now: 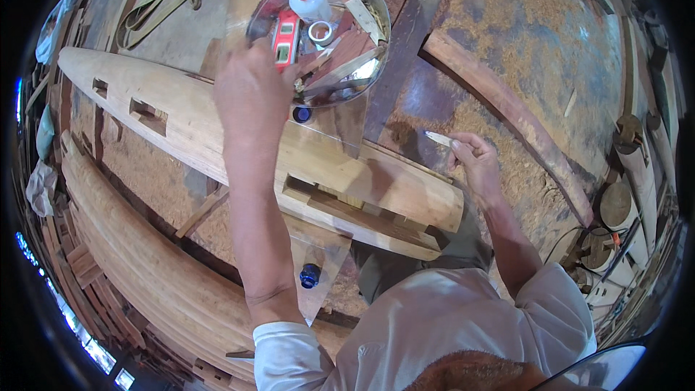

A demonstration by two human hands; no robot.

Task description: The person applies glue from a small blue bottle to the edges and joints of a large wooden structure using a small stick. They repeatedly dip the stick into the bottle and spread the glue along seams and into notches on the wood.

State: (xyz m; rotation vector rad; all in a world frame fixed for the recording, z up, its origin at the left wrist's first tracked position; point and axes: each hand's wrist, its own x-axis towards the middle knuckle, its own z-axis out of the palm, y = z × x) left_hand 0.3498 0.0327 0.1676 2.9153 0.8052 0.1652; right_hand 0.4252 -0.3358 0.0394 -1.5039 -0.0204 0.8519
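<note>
The left hand (pixel 250 90), fingers curled, reached into the round metal tray (pixel 376 11) at twelve o'clock, touching the red spirit level (pixel 286 40) (grip hidden). The right hand (pixel 474 163) pinched a small white pencil (pixel 438 137) at three o'clock. A careless pull could have tipped the crowded tray off the carved beam (pixel 203 127).

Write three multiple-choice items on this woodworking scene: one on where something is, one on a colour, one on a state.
1. Where does the left hand reach?
A. Into the round metal tray
B. Onto the sawdust floor
C. Under the long wooden beam

2. What colour is the cap of the white glue bottle in the tray?
A. Blue
B. Red
C. Green

3. How is the right hand?
A. Flat and empty
B. Gripping a hammer
C. Pinching a small pale stick

Answers: 1 A, the hand sits at the tray's rim beside the red spirit level. 2 B, the nozzle cap is red. 3 C, the fingers close on the stick above the sawdust.
</note>
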